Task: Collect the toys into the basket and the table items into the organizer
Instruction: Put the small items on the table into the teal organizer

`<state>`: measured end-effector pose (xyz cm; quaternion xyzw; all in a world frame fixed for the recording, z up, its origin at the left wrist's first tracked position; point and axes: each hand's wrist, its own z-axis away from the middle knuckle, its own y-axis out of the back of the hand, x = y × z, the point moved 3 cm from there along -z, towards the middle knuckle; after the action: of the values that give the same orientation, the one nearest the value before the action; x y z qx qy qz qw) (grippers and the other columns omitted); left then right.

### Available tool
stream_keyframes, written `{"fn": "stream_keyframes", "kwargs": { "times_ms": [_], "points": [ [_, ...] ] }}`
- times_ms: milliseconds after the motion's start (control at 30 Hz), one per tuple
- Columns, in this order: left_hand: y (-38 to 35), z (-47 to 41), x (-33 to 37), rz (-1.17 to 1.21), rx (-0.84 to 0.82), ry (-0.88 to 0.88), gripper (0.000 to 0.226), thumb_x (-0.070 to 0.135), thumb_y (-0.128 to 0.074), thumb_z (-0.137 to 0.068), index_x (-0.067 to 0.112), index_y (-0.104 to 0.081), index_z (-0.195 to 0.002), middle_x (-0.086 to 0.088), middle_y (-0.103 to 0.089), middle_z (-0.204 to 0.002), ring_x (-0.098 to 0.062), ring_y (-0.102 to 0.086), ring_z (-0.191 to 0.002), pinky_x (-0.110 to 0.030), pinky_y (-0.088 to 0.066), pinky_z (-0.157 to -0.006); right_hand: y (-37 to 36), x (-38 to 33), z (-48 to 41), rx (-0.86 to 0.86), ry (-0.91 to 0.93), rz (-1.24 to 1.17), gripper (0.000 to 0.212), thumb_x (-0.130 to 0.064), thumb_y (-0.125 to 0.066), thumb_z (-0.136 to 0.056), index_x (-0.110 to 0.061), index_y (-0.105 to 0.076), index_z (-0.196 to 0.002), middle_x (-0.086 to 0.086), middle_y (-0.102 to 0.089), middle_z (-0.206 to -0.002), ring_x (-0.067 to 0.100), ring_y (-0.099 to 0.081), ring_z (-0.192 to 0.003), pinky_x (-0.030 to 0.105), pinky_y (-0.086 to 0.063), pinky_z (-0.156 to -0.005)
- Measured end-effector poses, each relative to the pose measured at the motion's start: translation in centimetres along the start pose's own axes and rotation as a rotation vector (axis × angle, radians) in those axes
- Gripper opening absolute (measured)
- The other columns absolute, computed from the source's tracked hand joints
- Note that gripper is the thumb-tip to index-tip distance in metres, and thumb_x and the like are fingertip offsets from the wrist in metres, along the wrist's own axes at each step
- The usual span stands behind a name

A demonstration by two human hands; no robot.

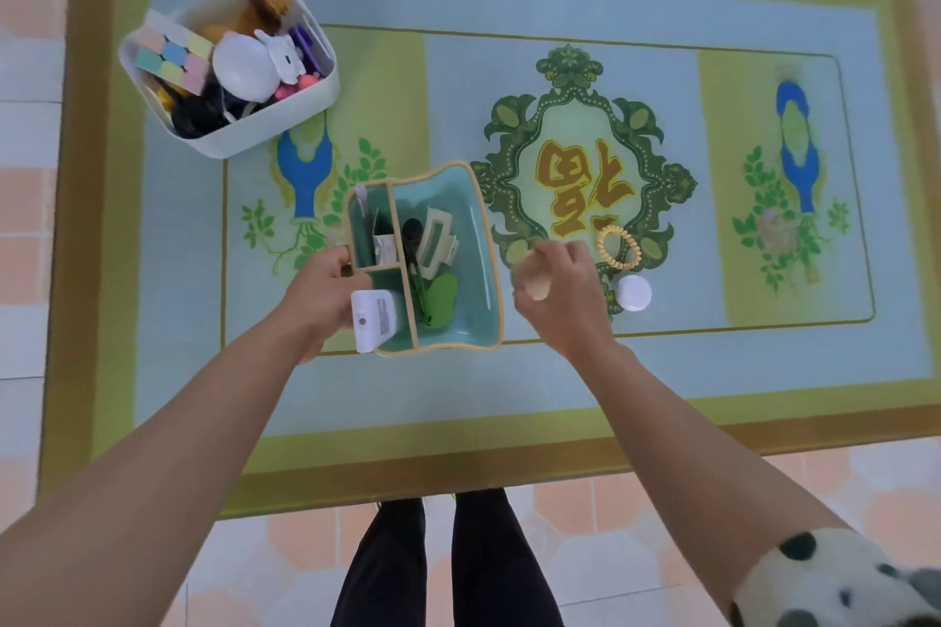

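Note:
A teal organizer (pixel 476 239) with tan rims stands mid-table; it holds a cream hair claw, a green pad, a pen and a white tube. My left hand (pixel 323 293) grips its left wall. Just right of the organizer, my right hand (pixel 557 285) is shut on a small beige rounded object (pixel 534 281), blurred. A yellow spiral hair tie (pixel 617 247) and a small white round jar (pixel 633 293) lie on the table to the right of that hand. A white basket (pixel 305 110) at the back left is filled with toys: a pastel block puzzle, plush animals, a white rabbit figure.
The table (pixel 560 382) wears a patterned green, blue and yellow cover with a central emblem. Tiled floor surrounds it, and my legs stand at its near edge. A patterned cloth shows at the far right top.

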<state>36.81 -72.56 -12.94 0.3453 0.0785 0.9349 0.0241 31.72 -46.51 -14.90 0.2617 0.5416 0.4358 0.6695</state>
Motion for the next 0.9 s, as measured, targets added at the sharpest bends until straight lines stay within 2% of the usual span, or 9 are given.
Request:
{"fn": "stream_keyframes", "kwargs": {
  "times_ms": [133,233,367,433,467,533,633,767,900],
  "points": [
    [-1.1,-0.3,0.4,0.020,0.022,0.027,0.027,-0.005,-0.043,-0.086,0.001,-0.063,-0.103,-0.017,-0.060,-0.086,-0.023,-0.053,-0.075,-0.029,-0.043,-0.060,4.4,-3.0,-0.4,0.116,0.163,-0.160,0.059,-0.014,-0.078,-0.067,-0.013,-0.055,-0.121,0.006,-0.049,-0.115,0.022,-0.053,-0.098,0.029,-0.049,-0.083],
    [-2.4,-0.4,1.1,0.031,0.024,0.028,0.030,-0.007,-0.040,-0.087,-0.005,-0.059,-0.110,-0.015,-0.052,-0.085,-0.021,-0.046,-0.073,-0.019,-0.041,-0.043,6.1,-5.3,-0.3,0.069,0.327,-0.136,0.059,-0.016,-0.078,-0.067,-0.013,-0.055,-0.121,0.005,-0.050,-0.117,0.016,-0.054,-0.094,0.023,-0.048,-0.079],
    [-3.9,-0.4,2.3,0.061,0.025,0.017,0.028,-0.006,-0.040,-0.089,-0.006,-0.057,-0.111,-0.016,-0.054,-0.087,-0.023,-0.050,-0.067,-0.014,-0.042,-0.036,5.7,-6.5,-0.2,-0.143,0.488,0.105,0.054,-0.019,-0.074,-0.070,-0.016,-0.054,-0.121,0.002,-0.053,-0.116,0.018,-0.054,-0.098,0.025,-0.045,-0.077],
    [-4.6,-0.4,2.8,0.073,0.022,0.011,0.025,-0.006,-0.041,-0.091,0.001,-0.059,-0.107,-0.016,-0.056,-0.087,-0.021,-0.053,-0.063,-0.014,-0.042,-0.036,4.9,-6.2,-0.6,-0.185,0.573,0.316,0.053,-0.022,-0.074,-0.069,-0.015,-0.055,-0.117,0.002,-0.057,-0.111,0.021,-0.053,-0.099,0.031,-0.045,-0.085],
    [-5.0,-0.4,3.0,0.082,0.020,0.008,0.025,-0.007,-0.041,-0.091,0.003,-0.059,-0.106,-0.015,-0.058,-0.086,-0.020,-0.054,-0.062,-0.014,-0.042,-0.036,4.5,-5.8,-0.9,-0.194,0.597,0.420,0.052,-0.025,-0.073,-0.068,-0.015,-0.055,-0.115,0.001,-0.059,-0.108,0.023,-0.051,-0.101,0.034,-0.040,-0.091],
    [-5.5,-0.4,3.4,0.085,0.015,0.004,0.026,-0.006,-0.042,-0.091,0.004,-0.060,-0.107,-0.014,-0.059,-0.084,-0.019,-0.055,-0.063,-0.014,-0.042,-0.037,3.8,-5.1,-1.5,-0.210,0.604,0.577,0.047,-0.028,-0.070,-0.066,-0.017,-0.055,-0.109,-0.002,-0.062,-0.104,0.023,-0.048,-0.106,0.035,-0.028,-0.097],
    [-6.3,-0.6,3.8,0.075,0.012,0.004,0.027,-0.007,-0.040,-0.091,0.003,-0.060,-0.107,-0.012,-0.059,-0.080,-0.020,-0.053,-0.063,-0.015,-0.042,-0.036,3.1,-4.1,-2.5,-0.258,0.570,0.655,0.037,-0.022,-0.066,-0.067,-0.017,-0.055,-0.102,-0.002,-0.064,-0.099,0.024,-0.043,-0.110,0.040,-0.018,-0.099],
    [-7.2,-0.9,4.2,0.067,0.031,0.008,0.028,-0.007,-0.040,-0.091,0.004,-0.059,-0.107,-0.010,-0.058,-0.079,-0.020,-0.054,-0.064,-0.013,-0.041,-0.035,2.5,-3.3,-3.1,-0.318,0.522,0.698,0.021,-0.018,-0.057,-0.077,-0.015,-0.054,-0.098,0.001,-0.067,-0.097,0.026,-0.038,-0.114,0.046,-0.013,-0.106],
    [-7.8,-1.2,4.6,0.066,0.033,0.016,0.028,-0.006,-0.040,-0.091,0.003,-0.059,-0.108,-0.013,-0.060,-0.084,-0.019,-0.055,-0.064,-0.014,-0.043,-0.037,2.4,-2.5,-3.4,-0.406,0.492,0.736,0.022,-0.016,-0.055,-0.078,-0.015,-0.055,-0.101,0.002,-0.066,-0.102,0.027,-0.035,-0.119,0.047,-0.011,-0.108]
  ]
}}
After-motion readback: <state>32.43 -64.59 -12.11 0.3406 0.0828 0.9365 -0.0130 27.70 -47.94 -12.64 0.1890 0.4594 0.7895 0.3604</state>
